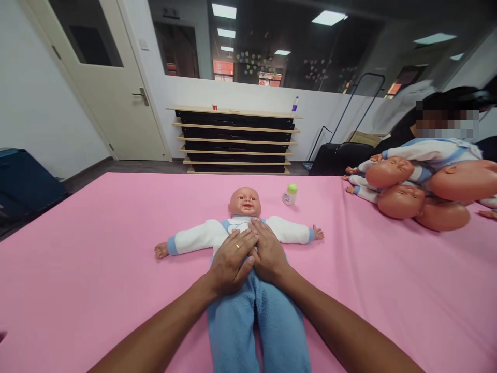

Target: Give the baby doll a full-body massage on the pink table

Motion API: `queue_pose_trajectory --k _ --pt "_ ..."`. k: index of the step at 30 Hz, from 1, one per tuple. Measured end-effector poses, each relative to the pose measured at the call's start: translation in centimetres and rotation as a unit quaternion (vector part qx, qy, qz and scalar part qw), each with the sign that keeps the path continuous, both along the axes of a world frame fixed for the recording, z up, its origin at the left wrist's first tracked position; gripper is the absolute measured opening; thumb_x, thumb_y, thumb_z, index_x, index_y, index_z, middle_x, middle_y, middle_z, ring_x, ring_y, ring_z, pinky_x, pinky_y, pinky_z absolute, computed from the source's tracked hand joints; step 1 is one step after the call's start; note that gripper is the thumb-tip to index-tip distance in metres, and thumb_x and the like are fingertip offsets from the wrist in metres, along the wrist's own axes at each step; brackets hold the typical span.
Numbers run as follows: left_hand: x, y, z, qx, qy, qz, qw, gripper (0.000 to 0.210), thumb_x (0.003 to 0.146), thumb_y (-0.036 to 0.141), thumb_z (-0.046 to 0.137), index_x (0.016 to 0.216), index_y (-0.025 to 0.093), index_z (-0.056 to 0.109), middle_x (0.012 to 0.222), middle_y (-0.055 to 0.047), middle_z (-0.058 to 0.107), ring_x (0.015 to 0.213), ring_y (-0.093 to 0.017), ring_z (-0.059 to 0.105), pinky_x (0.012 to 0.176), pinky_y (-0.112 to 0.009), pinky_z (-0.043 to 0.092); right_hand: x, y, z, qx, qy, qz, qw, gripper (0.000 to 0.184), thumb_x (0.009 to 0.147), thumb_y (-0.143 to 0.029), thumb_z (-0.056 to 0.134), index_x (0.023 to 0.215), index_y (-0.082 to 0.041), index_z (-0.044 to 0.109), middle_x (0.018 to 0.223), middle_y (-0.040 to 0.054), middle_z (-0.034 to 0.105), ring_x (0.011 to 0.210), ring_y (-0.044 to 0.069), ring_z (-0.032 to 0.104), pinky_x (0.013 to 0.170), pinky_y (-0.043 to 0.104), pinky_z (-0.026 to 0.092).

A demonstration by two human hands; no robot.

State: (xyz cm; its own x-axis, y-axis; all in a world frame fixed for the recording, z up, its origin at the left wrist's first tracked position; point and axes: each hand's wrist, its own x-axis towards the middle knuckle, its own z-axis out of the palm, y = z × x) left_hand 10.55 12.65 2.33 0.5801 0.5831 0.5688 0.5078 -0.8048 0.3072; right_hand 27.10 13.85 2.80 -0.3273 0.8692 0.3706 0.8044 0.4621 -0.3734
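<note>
A baby doll point(245, 202) lies face up in the middle, arms spread wide, dressed in a white top with blue cuffs and blue trousers. My left hand point(232, 261) rests flat on its belly, fingers stretched out, a gold ring on one finger. Beside it and touching it, my right hand point(268, 251) also lies flat on the doll's chest and belly. Both hands are open and grip nothing. The part of the top under my palms is hidden. A small white bottle with a green cap point(290, 195) stands to the right of the doll's head.
A pink sheet point(116, 223) covers the table. Several more dolls point(402, 199) are piled at the right, with a person point(411, 111) behind them. Beyond the table's far edge stand a stack of folded tables point(236, 140) and a black trolley point(334, 158). A door point(93, 77) is at left.
</note>
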Motion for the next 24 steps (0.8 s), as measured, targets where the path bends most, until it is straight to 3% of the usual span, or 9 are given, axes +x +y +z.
queue_pose_trajectory --k 3,7,9,11,14,16,19,24 --pt "0.1 0.4 -0.1 -0.024 0.012 0.014 1.000 0.048 0.096 0.029 0.037 0.141 0.014 0.042 0.144 -0.011 0.047 0.139 -0.023 0.035 0.117 -0.049 0.024 -0.2 -0.3 -0.4 -0.006 0.000 -0.079 0.997 0.060 0.091 -0.030 0.044 0.140 0.003 0.039 0.146 0.0244 0.038 0.139 0.031 0.034 0.115 0.050 0.028" --pt "0.3 1.4 -0.9 -0.085 0.000 0.091 0.992 0.048 0.098 0.033 0.035 0.144 0.020 0.039 0.150 -0.007 0.040 0.143 -0.023 0.028 0.118 -0.051 0.023 -0.2 -0.8 -0.8 0.082 0.032 -0.111 0.990 0.051 0.088 -0.023 0.044 0.132 0.003 0.048 0.138 0.0259 0.048 0.133 0.033 0.042 0.111 0.055 0.032" --pt "0.4 1.9 -1.7 -0.100 -0.027 0.138 0.985 0.048 0.099 0.034 0.033 0.145 0.021 0.039 0.152 -0.007 0.036 0.144 -0.023 0.025 0.118 -0.052 0.021 -0.1 -1.1 -0.7 0.148 0.056 -0.059 0.986 0.044 0.085 -0.018 0.045 0.126 -0.003 0.054 0.131 0.0221 0.055 0.128 0.030 0.047 0.109 0.054 0.036" --pt "0.3 2.2 -2.5 -0.108 -0.066 0.172 0.977 0.048 0.100 0.034 0.030 0.145 0.019 0.038 0.153 -0.009 0.035 0.145 -0.023 0.023 0.118 -0.053 0.020 0.0 -1.2 -0.4 0.193 0.068 0.041 0.978 0.038 0.084 -0.016 0.046 0.118 -0.009 0.059 0.123 0.0169 0.062 0.121 0.026 0.053 0.106 0.049 0.041" --pt "0.4 2.1 -3.4 -0.117 -0.131 0.219 0.960 0.049 0.101 0.031 0.024 0.147 0.017 0.033 0.153 -0.012 0.032 0.146 -0.023 0.021 0.119 -0.054 0.019 0.1 -1.1 0.2 0.185 0.063 0.176 0.965 0.034 0.083 -0.015 0.047 0.113 -0.014 0.062 0.114 0.0119 0.067 0.115 0.022 0.057 0.103 0.043 0.045" --pt "0.5 1.7 -3.3 -0.104 -0.160 0.244 0.951 0.051 0.101 0.030 0.022 0.150 0.016 0.026 0.155 -0.013 0.028 0.147 -0.023 0.017 0.119 -0.054 0.017 0.1 -0.8 0.6 0.150 0.054 0.203 0.966 0.037 0.084 -0.017 0.046 0.118 -0.014 0.060 0.119 0.0123 0.065 0.118 0.022 0.056 0.106 0.043 0.043" --pt "0.6 0.9 -2.2 -0.050 -0.149 0.202 0.967 0.056 0.099 0.031 0.028 0.152 0.016 0.017 0.157 -0.014 0.023 0.147 -0.026 0.014 0.118 -0.055 0.016 0.0 -0.4 0.9 0.090 0.034 0.179 0.979 0.044 0.087 -0.022 0.047 0.130 -0.014 0.054 0.134 0.0138 0.056 0.129 0.024 0.048 0.112 0.048 0.034" --pt "0.2 0.0 -0.2 0.032 -0.074 0.007 0.997 0.061 0.094 0.034 0.037 0.151 0.018 0.022 0.154 -0.013 0.031 0.144 -0.029 0.025 0.116 -0.054 0.024 0.0 -0.1 0.9 0.018 0.020 0.091 0.995 0.057 0.090 -0.032 0.047 0.143 -0.013 0.041 0.147 0.0150 0.042 0.139 0.025 0.035 0.117 0.050 0.025"
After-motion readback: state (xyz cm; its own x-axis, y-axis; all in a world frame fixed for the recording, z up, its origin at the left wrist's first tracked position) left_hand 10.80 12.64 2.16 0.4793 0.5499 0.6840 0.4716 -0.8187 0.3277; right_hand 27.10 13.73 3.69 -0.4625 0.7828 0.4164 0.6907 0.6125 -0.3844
